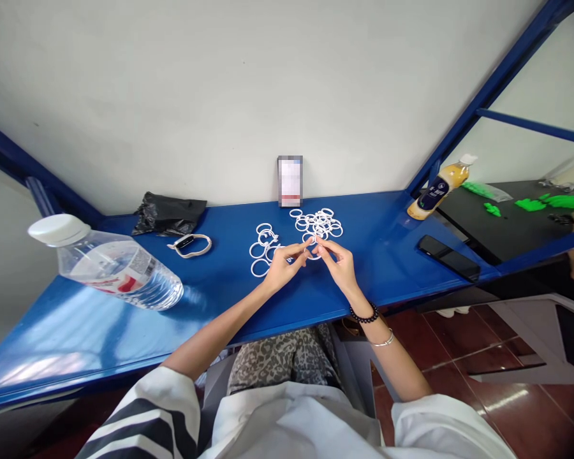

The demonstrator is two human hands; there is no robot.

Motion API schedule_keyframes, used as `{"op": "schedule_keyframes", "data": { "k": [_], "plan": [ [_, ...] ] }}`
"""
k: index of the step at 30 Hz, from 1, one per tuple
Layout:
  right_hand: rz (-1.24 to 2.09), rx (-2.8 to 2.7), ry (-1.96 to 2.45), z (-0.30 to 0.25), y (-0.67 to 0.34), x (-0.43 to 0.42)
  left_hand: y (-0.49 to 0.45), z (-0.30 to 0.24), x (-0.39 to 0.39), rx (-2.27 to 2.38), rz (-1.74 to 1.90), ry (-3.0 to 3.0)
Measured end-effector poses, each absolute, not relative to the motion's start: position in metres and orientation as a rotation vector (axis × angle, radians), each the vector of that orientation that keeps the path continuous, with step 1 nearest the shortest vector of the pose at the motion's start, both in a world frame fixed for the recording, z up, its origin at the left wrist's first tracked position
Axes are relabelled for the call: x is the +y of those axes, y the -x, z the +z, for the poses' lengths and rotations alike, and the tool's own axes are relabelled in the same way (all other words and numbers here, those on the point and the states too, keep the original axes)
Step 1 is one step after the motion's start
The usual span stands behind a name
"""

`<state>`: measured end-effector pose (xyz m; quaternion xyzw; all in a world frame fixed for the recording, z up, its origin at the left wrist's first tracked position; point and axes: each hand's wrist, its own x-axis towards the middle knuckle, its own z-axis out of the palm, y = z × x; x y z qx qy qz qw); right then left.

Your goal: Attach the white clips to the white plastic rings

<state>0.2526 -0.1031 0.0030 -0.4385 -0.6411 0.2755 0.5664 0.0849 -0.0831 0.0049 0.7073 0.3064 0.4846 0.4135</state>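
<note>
My left hand and my right hand meet over the middle of the blue desk, fingertips close together. Both are closed in a pinch on a thin white ring, partly hidden by the fingers. Just beyond the hands lies a heap of similar white rings, some overlapping. A smaller, looser group of white rings lies left of it, beside my left hand. What the rings are made of is too small to tell.
A phone leans on the wall behind the rings. Leftward are a black plastic bag, a watch and a large water bottle. Rightward stand a juice bottle and a dark phone near the desk edge.
</note>
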Motion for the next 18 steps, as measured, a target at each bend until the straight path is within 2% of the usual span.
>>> {"op": "schedule_keyframes", "data": {
  "k": [18],
  "plan": [
    [0.588,-1.571,1.040,0.0058,-0.2506,-0.1051,-0.0867,0.0042,-0.0848,0.870,1.301,-1.816]
  ]
}}
